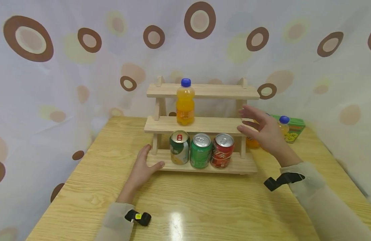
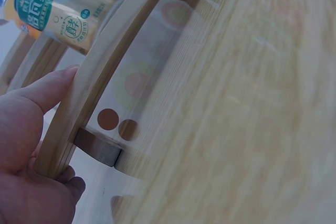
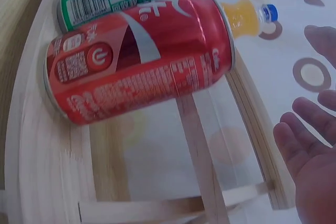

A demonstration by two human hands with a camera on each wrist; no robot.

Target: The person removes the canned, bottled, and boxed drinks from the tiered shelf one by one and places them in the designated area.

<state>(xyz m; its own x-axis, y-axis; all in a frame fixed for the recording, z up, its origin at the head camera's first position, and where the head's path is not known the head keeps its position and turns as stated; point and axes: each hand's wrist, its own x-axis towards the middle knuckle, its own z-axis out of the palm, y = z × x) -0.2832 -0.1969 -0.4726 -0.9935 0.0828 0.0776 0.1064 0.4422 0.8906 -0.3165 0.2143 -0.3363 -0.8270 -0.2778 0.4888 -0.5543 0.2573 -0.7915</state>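
The three-tier shelf [image 1: 217,124] of pale, plain wood is upright in the centre of the head view, its long side running from left to right.

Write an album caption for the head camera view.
Left hand grips a wooden shelf bearing three cans and an orange-drink bottle; right hand hovers nearby.

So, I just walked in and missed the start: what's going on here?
A person's left hand grips the bottom tier of the wooden rack at its left end. The right hand holds nothing, near the rack's right side. Three cans stand on the bottom tier, one orange bottle on the middle tier; a green carton stands to the right.
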